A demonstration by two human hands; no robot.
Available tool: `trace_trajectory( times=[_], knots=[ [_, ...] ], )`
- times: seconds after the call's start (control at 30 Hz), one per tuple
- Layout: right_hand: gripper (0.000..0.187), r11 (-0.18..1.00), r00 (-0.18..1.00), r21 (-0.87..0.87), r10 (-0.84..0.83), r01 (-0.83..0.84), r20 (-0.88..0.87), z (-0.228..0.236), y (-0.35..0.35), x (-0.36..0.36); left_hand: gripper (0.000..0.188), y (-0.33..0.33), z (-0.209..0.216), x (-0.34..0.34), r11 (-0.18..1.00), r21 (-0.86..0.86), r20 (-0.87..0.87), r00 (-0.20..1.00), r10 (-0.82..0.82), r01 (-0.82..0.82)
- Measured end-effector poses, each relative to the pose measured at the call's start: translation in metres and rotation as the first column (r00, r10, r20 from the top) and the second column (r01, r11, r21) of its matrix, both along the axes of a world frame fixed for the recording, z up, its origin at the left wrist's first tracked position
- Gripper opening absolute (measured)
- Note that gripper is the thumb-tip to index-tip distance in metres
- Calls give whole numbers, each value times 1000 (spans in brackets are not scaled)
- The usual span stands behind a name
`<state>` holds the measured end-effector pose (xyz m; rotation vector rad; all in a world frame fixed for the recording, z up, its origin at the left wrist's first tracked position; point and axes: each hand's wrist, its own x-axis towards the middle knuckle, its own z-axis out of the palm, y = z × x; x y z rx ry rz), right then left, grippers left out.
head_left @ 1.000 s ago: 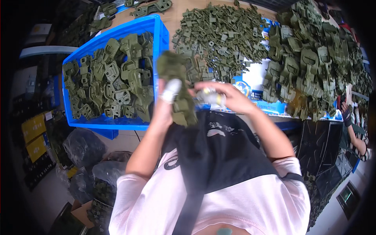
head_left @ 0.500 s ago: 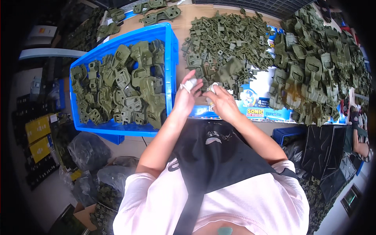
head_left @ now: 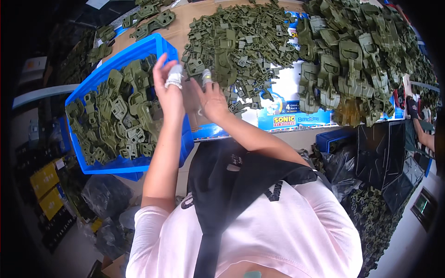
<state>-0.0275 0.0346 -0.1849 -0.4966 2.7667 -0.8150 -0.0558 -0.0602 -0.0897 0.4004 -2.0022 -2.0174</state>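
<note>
My left hand [head_left: 169,83] is raised over the right rim of a blue plastic bin [head_left: 187,139], fingers apart and holding nothing I can see. White covers wrap some of its fingers. My right hand [head_left: 213,98] hovers over the cardboard-covered table, fingers spread, with a white cover on one finger. Just beyond it lies a heap of small olive-green plastic parts [head_left: 250,51], with a longer green part [head_left: 226,55] on top. Larger green moulded parts [head_left: 118,106] fill the bin.
More large green parts [head_left: 340,65] are piled at the right of the table, and a few [head_left: 155,24] lie at the far left. Flat printed boxes [head_left: 299,113] line the table's front edge. Plastic bags [head_left: 106,194] stand below left; black crates [head_left: 371,153] lean at right.
My hands, close together before, have moved apart. The left hand has gone left to the bin's rim and opened wider; the right is spread near the heap. The whole view has shifted.
</note>
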Motion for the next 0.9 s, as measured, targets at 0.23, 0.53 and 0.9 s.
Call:
trace_trajectory(
  times=[0.23,0.53,0.9],
  knots=[
    [65,496,810,-737,106,459,576,78,147,28,52,5,18,-51,421,-907,-174,888,-425,24],
    [76,3,647,-649,-77,761,758,86,241,112,54,43,-56,-111,-515,-761,642,342,-686,395],
    [70,-247,658,-621,116,744,744,71,223,107,45,31,-36,-98,-624,-756,655,214,-725,198]
  ],
)
